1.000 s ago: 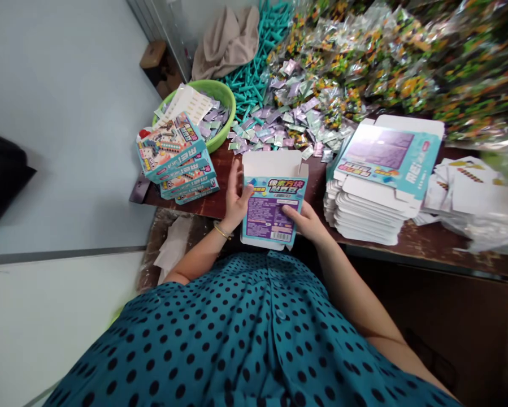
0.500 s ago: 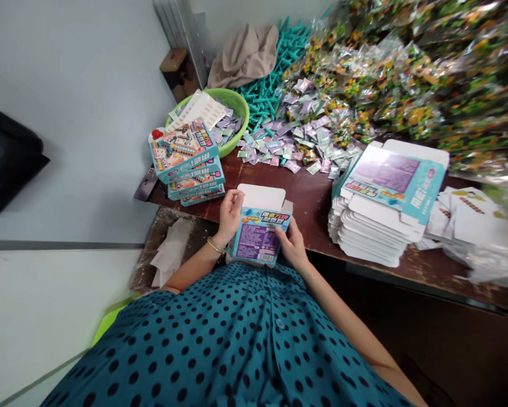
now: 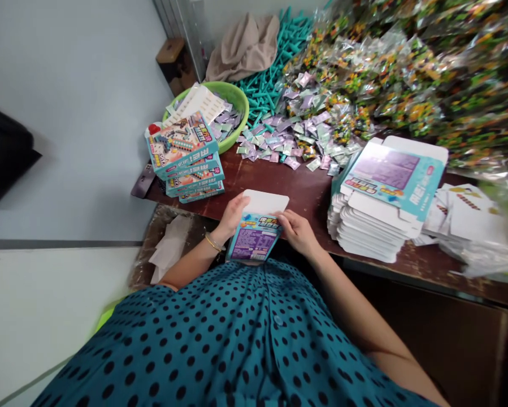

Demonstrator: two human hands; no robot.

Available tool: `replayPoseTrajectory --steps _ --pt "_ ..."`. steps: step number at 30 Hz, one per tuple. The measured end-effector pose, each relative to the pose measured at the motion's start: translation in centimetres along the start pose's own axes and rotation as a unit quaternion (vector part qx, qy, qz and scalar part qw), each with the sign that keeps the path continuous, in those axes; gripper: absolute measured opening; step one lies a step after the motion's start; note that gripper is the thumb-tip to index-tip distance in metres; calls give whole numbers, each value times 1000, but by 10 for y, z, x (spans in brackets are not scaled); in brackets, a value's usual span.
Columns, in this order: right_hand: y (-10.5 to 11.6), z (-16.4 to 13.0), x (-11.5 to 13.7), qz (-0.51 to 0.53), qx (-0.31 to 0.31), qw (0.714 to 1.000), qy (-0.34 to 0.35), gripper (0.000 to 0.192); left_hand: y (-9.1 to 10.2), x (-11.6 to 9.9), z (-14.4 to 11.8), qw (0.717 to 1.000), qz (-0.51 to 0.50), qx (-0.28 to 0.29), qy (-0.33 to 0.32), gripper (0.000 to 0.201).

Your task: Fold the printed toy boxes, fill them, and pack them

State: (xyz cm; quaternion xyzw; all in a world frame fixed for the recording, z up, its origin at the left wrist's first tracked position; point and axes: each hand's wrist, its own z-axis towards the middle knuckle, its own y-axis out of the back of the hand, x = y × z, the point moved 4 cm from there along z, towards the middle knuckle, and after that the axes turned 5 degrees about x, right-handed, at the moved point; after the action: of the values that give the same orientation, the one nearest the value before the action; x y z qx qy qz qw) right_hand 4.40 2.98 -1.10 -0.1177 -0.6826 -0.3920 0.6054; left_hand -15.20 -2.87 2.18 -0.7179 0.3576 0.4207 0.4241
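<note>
A small blue and purple cardboard box (image 3: 254, 240) is held up against the front of my shirt, its printed panel facing me and a white top flap standing up. My left hand (image 3: 233, 215) grips the upper left edge, thumb near the flap. On the other side, my right hand (image 3: 296, 230) has bent fingers at the upper right corner, by the base of the flap. The box's underside and far side are hidden from me.
Filled boxes (image 3: 181, 150) are stacked at the left, beside a green basin (image 3: 241, 127) of sachets. Flat cartons (image 3: 372, 226) are piled at the right. Loose sachets (image 3: 279, 138), teal sticks (image 3: 262, 93) and bags of coloured pieces (image 3: 389, 85) cover the back. The table's front edge (image 3: 321, 246) is close.
My right hand has shifted from the box's right side up to its top corner. The small flap at the right no longer sticks out, and the box looks narrower.
</note>
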Motion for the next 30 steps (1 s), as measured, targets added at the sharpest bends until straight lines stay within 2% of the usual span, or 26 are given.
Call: replayPoseTrajectory --steps 2,6,10,13,15,17,18,19,22,24,25,26,28,30 --pt "15 4 0 26 41 999 15 51 -5 0 -2 999 13 39 7 46" --pt "40 22 -6 107 -60 992 -16 54 -4 -5 -2 999 8 43 14 70" --pt "19 35 -3 163 -72 983 -47 49 7 -7 -6 1000 -8 18 -2 72" --pt "-2 29 -1 280 -69 953 -87 58 14 -4 -18 999 -26 -20 -3 57" --pt "-14 23 -3 355 -12 924 -143 67 15 0 -28 999 -30 -27 -2 42" --pt "-17 18 -5 387 40 903 -183 62 12 1 -36 999 -23 -24 -29 34" --pt "-13 16 -6 378 42 907 -183 54 11 1 -39 999 -17 -20 -47 33" --pt "-6 17 -5 349 28 922 -165 46 9 1 -40 998 -10 -18 -63 32" --pt "19 20 8 169 -51 983 -51 29 9 1 -35 997 10 -25 -73 27" --pt "26 23 20 65 -64 996 5 27 11 0 -29 997 9 -35 -61 30" --pt "27 24 23 50 -61 997 14 28 12 0 -25 998 4 -38 -56 33" --pt "25 25 24 67 -57 996 10 31 14 -1 -23 998 -2 -38 -51 36" --pt "16 29 19 170 -36 984 -24 43 16 -2 -20 998 -19 -30 -45 40" --pt "3 33 8 302 11 950 -77 58 18 -2 -19 999 -30 -13 -39 42"
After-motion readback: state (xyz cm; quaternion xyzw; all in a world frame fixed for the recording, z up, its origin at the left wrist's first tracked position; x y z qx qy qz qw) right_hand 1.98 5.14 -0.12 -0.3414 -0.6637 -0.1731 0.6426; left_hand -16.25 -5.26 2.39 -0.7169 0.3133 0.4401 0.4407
